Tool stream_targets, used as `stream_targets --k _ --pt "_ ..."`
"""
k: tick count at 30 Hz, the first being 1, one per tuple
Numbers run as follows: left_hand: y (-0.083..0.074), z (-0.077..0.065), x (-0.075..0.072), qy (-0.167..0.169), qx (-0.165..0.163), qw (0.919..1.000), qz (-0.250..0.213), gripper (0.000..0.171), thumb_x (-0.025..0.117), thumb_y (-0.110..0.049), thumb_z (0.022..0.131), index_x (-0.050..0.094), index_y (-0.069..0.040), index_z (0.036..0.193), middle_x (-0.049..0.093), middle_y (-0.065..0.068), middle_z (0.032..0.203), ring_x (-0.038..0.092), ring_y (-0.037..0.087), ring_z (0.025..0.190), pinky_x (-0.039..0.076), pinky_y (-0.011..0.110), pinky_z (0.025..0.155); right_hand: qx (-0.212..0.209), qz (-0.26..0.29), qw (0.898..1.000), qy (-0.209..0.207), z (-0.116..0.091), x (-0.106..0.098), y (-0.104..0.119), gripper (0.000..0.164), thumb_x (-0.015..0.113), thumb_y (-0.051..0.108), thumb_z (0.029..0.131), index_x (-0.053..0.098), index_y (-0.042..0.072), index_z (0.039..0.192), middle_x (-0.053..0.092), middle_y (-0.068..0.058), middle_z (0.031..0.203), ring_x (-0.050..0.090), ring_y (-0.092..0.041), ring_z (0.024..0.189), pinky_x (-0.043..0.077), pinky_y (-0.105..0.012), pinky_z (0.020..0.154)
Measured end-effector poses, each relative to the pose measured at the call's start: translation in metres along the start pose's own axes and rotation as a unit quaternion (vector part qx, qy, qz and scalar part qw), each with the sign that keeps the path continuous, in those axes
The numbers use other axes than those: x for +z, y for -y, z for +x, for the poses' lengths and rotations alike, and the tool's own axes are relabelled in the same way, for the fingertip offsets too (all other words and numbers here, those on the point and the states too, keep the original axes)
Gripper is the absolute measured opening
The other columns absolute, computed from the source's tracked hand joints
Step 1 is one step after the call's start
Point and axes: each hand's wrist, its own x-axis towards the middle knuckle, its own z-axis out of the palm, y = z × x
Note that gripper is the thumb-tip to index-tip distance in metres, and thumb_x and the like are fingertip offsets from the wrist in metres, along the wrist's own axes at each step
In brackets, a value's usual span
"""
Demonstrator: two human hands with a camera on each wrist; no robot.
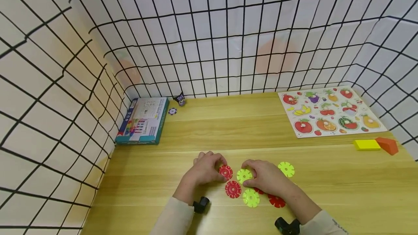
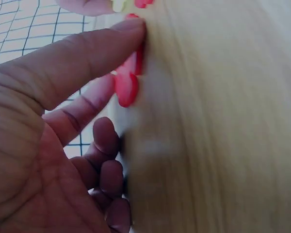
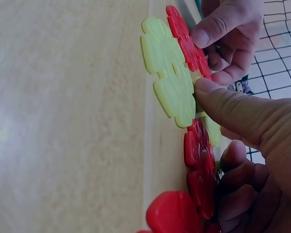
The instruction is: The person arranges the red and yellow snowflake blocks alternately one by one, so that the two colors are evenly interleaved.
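Observation:
My left hand (image 1: 206, 169) pinches a red notched interlocking disc (image 1: 225, 172) by its edges between thumb and index finger, low over the wooden table. To its right, my right hand (image 1: 268, 177) holds a yellow-green notched interlocking disc (image 1: 244, 176) between thumb and forefinger. Just in front lie another red disc (image 1: 233, 189) and a second yellow-green disc (image 1: 251, 197). A red disc (image 3: 199, 167) sits close under the right hand's fingers, partly hidden. Beside the right forearm are a red disc (image 1: 277, 201) and a yellow-green disc (image 1: 286, 169).
A boxed set (image 1: 143, 120) lies at the back left, near a small figurine (image 1: 180, 99) and a round chip (image 1: 172, 111). At the back right are a fruit puzzle board (image 1: 333, 113), a yellow block (image 1: 367, 145) and an orange-red block (image 1: 387, 145). Black wire grid (image 1: 225, 39) surrounds the table.

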Motion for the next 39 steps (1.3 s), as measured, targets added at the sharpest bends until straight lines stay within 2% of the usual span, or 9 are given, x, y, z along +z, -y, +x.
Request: stream_targets --k 5,9,13,15,20,25,29,36,39 --pt "0.003 -0.001 -0.001 -0.008 0.000 0.9995 -0.029 0.036 0.084 -0.031 0.065 0.057 -0.031 0.089 0.053 -0.010 0.085 0.037 0.017 0.086 0.027 0.038 0.075 -0.002 -0.007 1.000 -0.006 -0.001 0.001 0.000 0.041 0.075 0.047 0.071 0.060 0.029 0.105 0.045 0.009 0.063 0.041 -0.007 0.055 0.034 -0.026 0.052" --pt "0.011 -0.005 -0.002 -0.017 0.008 0.9950 -0.098 0.027 0.078 -0.024 0.074 0.058 -0.029 0.092 0.057 -0.009 0.082 0.046 0.014 0.081 0.034 0.037 0.077 -0.004 -0.014 1.000 -0.014 -0.002 0.001 0.001 0.040 0.075 0.046 0.071 0.059 0.029 0.103 0.045 0.009 0.062 0.040 -0.006 0.054 0.034 -0.025 0.050" --pt "0.024 -0.011 -0.008 -0.023 0.014 0.9834 -0.180 0.023 0.073 -0.017 0.080 0.059 -0.023 0.098 0.059 -0.002 0.084 0.054 0.017 0.076 0.047 0.032 0.067 -0.002 -0.012 1.000 -0.021 -0.003 0.002 0.001 0.039 0.076 0.046 0.071 0.059 0.028 0.102 0.045 0.010 0.061 0.039 -0.006 0.052 0.033 -0.024 0.049" --pt "0.032 -0.014 -0.014 -0.030 0.010 0.9771 -0.210 0.022 0.072 -0.016 0.081 0.059 -0.021 0.099 0.058 0.001 0.086 0.054 0.020 0.077 0.048 0.032 0.064 0.003 -0.010 1.000 -0.024 -0.003 0.003 0.001 0.039 0.076 0.046 0.070 0.059 0.028 0.101 0.045 0.010 0.061 0.039 -0.006 0.052 0.033 -0.024 0.048" --pt "0.059 -0.023 -0.034 -0.070 -0.043 0.9632 -0.256 0.025 0.073 -0.017 0.080 0.059 -0.020 0.099 0.058 0.006 0.091 0.054 0.025 0.079 0.047 0.032 0.061 0.019 -0.004 0.999 -0.026 -0.004 0.005 0.001 0.041 0.076 0.048 0.069 0.059 0.028 0.100 0.046 0.009 0.060 0.040 -0.006 0.051 0.033 -0.024 0.047" --pt "0.085 -0.035 -0.054 -0.129 -0.110 0.9575 -0.233 0.027 0.075 -0.015 0.078 0.059 -0.019 0.100 0.058 0.005 0.093 0.053 0.024 0.082 0.048 0.032 0.065 0.026 -0.004 0.999 -0.024 -0.002 0.005 0.004 0.043 0.077 0.050 0.067 0.058 0.026 0.098 0.046 0.008 0.062 0.041 -0.008 0.053 0.034 -0.026 0.050" --pt "0.104 -0.043 -0.067 -0.156 -0.156 0.9539 -0.203 0.028 0.073 -0.017 0.080 0.058 -0.018 0.104 0.057 0.005 0.097 0.052 0.024 0.086 0.048 0.030 0.068 0.027 -0.013 0.999 -0.028 -0.001 0.006 0.006 0.046 0.077 0.051 0.066 0.056 0.024 0.096 0.046 0.007 0.065 0.042 -0.009 0.058 0.036 -0.028 0.054" --pt "0.126 -0.046 -0.078 -0.170 -0.190 0.9520 -0.170 0.029 0.070 -0.021 0.084 0.056 -0.016 0.109 0.056 0.007 0.103 0.052 0.025 0.088 0.049 0.029 0.067 0.009 -0.039 0.997 -0.068 -0.002 0.007 0.012 0.043 0.080 0.046 0.066 0.054 0.022 0.091 0.045 0.007 0.076 0.042 -0.010 0.064 0.037 -0.027 0.057" --pt "0.130 -0.049 -0.080 -0.172 -0.196 0.9526 -0.156 0.034 0.071 -0.024 0.082 0.056 -0.015 0.112 0.056 0.008 0.108 0.051 0.025 0.093 0.049 0.034 0.075 0.009 -0.033 0.996 -0.081 -0.002 0.007 0.016 0.039 0.080 0.040 0.068 0.053 0.021 0.089 0.044 0.006 0.074 0.041 -0.010 0.064 0.036 -0.027 0.057"
